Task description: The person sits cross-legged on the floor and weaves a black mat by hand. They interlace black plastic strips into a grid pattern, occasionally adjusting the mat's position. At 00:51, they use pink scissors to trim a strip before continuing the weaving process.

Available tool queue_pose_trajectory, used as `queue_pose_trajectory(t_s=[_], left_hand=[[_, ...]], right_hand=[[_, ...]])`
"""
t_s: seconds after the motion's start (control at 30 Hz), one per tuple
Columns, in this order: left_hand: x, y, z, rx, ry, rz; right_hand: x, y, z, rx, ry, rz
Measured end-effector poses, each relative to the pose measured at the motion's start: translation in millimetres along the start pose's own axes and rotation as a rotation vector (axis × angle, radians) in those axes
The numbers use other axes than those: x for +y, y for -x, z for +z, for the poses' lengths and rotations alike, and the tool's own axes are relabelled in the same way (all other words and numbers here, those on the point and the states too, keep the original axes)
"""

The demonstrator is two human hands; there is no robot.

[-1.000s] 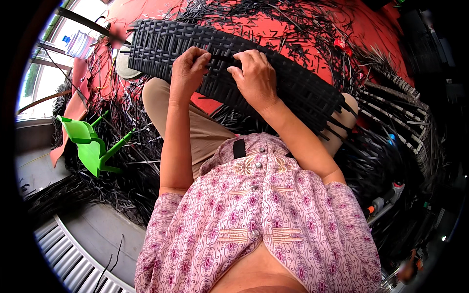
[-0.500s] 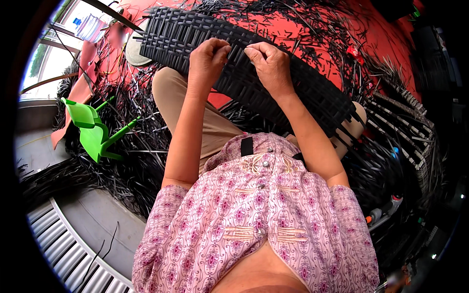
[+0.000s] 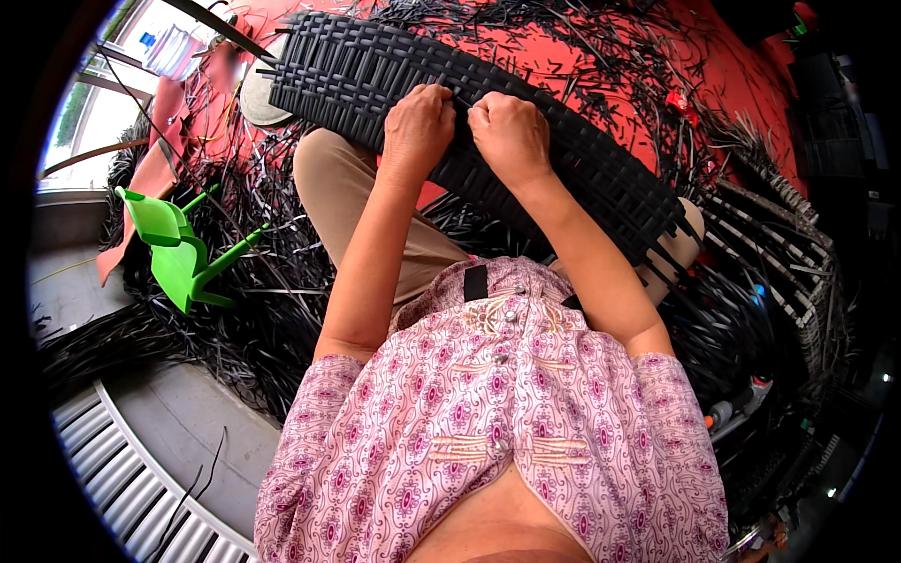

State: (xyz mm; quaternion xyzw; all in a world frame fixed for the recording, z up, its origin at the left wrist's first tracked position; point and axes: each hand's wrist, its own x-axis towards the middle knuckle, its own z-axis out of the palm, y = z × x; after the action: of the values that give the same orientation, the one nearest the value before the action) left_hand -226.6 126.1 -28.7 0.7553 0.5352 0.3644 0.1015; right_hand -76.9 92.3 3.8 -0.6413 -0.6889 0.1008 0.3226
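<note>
A long panel of woven black plastic strips [image 3: 343, 70] lies slantwise across my knees, its upper left end higher in the picture than its right end. Loose strip ends stick out at both ends. Over the panel's middle, my left hand [image 3: 419, 125] is closed, fingers curled and knuckles up. A small gap to its right, my right hand [image 3: 511, 136] is closed as well, its fingertips turned under. Both appear to rest on or just above the weave. What the fingers pinch, if anything, is hidden beneath them.
Loose black strips [image 3: 253, 244] cover much of the floor around me. A grey round pad [image 3: 265, 94] sits under the panel's left end. At left lies a green plastic chair [image 3: 169, 235]; a clear water jug [image 3: 172, 53] stands beyond. Red flooring [image 3: 601, 56] shows at the far side.
My hands have rolled from raised pinches into knuckles-up fists. The left moved slightly right and toward me; the right also came a little nearer. The panel stays in place.
</note>
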Motion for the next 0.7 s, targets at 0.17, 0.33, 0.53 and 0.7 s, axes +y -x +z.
queue_pose_trajectory(t_s=[0.17,0.33,0.53,0.7], left_hand=[[-1.1,0.6,0.1,-0.009,0.022,-0.008],[-1.4,0.1,-1.4,-0.020,0.075,-0.013],[-4.7,-5.9,-9.8,-0.122,0.101,0.020],[-8.5,-11.2,-19.3,-0.201,0.110,0.026]], right_hand=[[-3.3,-1.9,1.6,0.001,0.032,0.005],[-8.9,-6.5,4.4,-0.040,0.084,0.005],[-8.6,-15.0,8.4,-0.074,0.152,-0.004],[-4.5,-7.2,6.3,-0.026,0.007,-0.046]])
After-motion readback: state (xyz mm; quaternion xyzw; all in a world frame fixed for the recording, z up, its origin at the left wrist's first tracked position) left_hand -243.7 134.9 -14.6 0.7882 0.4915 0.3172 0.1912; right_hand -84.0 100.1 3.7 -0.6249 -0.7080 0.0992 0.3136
